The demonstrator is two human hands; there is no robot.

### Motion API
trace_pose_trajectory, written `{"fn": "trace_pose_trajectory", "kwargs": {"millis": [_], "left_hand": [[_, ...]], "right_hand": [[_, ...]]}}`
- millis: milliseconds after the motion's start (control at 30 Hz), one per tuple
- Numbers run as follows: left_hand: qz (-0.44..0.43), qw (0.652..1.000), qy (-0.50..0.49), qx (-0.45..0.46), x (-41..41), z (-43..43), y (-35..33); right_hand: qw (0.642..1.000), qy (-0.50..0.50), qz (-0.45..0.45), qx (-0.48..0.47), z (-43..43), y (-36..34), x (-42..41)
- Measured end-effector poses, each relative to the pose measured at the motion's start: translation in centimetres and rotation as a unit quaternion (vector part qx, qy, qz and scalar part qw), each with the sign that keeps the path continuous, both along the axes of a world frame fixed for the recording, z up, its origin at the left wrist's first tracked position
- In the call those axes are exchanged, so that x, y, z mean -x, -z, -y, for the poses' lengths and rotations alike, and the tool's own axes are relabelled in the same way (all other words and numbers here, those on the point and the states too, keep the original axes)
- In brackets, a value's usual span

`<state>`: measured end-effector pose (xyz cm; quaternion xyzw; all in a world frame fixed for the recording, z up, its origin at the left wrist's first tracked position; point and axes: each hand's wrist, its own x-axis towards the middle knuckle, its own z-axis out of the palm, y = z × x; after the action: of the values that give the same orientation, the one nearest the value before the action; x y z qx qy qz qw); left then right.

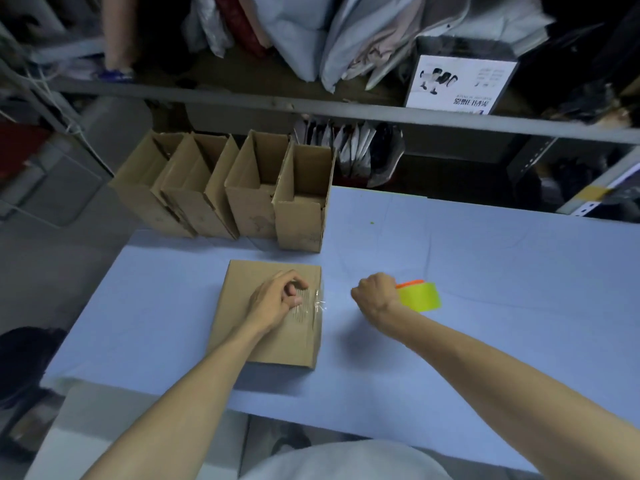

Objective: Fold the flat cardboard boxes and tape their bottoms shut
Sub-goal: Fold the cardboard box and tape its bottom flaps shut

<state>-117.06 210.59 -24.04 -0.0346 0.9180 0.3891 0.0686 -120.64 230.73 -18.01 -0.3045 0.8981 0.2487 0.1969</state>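
the cardboard box [270, 337] in hand lies near the middle of the blue table [450, 358], bottom side up, its flaps folded shut and level. a clear tape strip [304, 315] runs across that bottom toward the box's right edge, where a short crumpled tail [321, 304] sticks out past the corner, not pressed down the side. the left hand [277, 299] rests on the strip with its fingers curled in toward the thumb; it appears to hold nothing and to bear on the tape with the knuckles and fingertips. the right hand [375, 292] is off the box, just to its right above the table, clenched around a yellow-green tape roll [420, 296] with an orange rim. no tape shows between the roll and the box, so the strip looks already cut.

at the far edge of the table stands a row of four boxes [221, 188], side by side, touching, open tops up. their undersides are hidden, so whether they are taped cannot be told, though standing squared like that suggests they are finished.

judged from this, the fifth box is folded and nearly sealed. what is left for it looks to be smoothing the strip and the loose tail, then turning it upright beside the row. no flat, unfolded boxes show anywhere on the table, so how many remain cannot be told.
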Motion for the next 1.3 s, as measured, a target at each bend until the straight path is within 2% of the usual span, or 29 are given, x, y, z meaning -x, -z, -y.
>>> {"fn": "trace_pose_trajectory", "kwargs": {"millis": [133,233,333,433,567,600,633,667,700,733,767,800,833,900,1000,1067,1200,1300], "left_hand": [[-0.01,1.0,-0.017,0.018,0.5,-0.2,0.3],[-0.023,0.999,-0.004,0.034,0.1,-0.8,0.1],[-0.057,0.992,0.076,0.079,0.0,-1.6,-0.5],[-0.042,0.966,0.186,0.176,-0.5,-1.9,-0.8],[-0.023,0.943,0.209,0.256,-0.3,-2.6,-0.5],[-0.019,0.95,0.195,0.244,-0.2,-2.9,-0.3],[-0.011,0.971,0.151,0.187,-0.1,-3.3,-0.4],[0.008,0.995,0.07,0.07,0.1,-3.7,-0.9],[0.031,0.995,-0.035,-0.087,0.3,-4.1,-1.8],[0.057,0.963,-0.123,-0.234,0.3,-4.5,-2.9],[0.091,0.919,-0.171,-0.343,0.4,-4.6,-4.0],[0.123,0.89,-0.171,-0.405,0.6,-4.7,-5.0],[0.146,0.876,-0.148,-0.435,0.6,-4.7,-5.7],[0.164,0.869,-0.089,-0.457,0.4,-4.7,-6.5],[0.157,0.881,-0.054,-0.443,-0.1,-4.8,-6.3],[0.149,0.884,-0.056,-0.44,-0.5,-5.0,-6.2],[0.169,0.867,-0.072,-0.463,-1.0,-5.3,-6.4],[0.201,0.842,-0.079,-0.495,-1.0,-5.4,-6.8]], "right_hand": [[0.991,0.064,0.013,0.116,-4.3,-1.0,0.6],[0.969,0.118,0.003,0.216,-4.7,-1.2,0.1],[0.937,0.181,0.007,0.3,-5.3,-0.8,0.1],[0.913,0.208,0.006,0.352,-5.9,-0.6,0.0],[0.889,0.208,-0.004,0.407,-6.6,-0.2,-0.3],[0.879,0.21,-0.008,0.428,-6.8,-0.1,-0.4],[0.865,0.214,-0.01,0.453,-7.1,-0.1,-0.5],[0.85,0.218,-0.01,0.479,-7.3,-0.2,-0.6],[0.836,0.219,-0.009,0.504,-7.5,-0.3,-0.7],[0.822,0.218,-0.008,0.526,-7.6,-0.4,-0.7],[0.81,0.215,-0.006,0.545,-7.6,-0.5,-0.8],[0.801,0.212,-0.003,0.56,-7.6,-0.7,-0.9],[0.796,0.206,0.0,0.569,-7.7,-0.8,-1.0],[0.795,0.19,0.004,0.576,-7.7,-0.9,-1.2],[0.797,0.173,0.01,0.578,-7.7,-1.1,-1.4],[0.794,0.17,0.014,0.584,-7.7,-1.1,-1.4],[0.787,0.162,0.022,0.595,-7.6,-1.2,-1.7],[0.781,0.16,0.028,0.604,-7.5,-1.2,-1.9]]}}
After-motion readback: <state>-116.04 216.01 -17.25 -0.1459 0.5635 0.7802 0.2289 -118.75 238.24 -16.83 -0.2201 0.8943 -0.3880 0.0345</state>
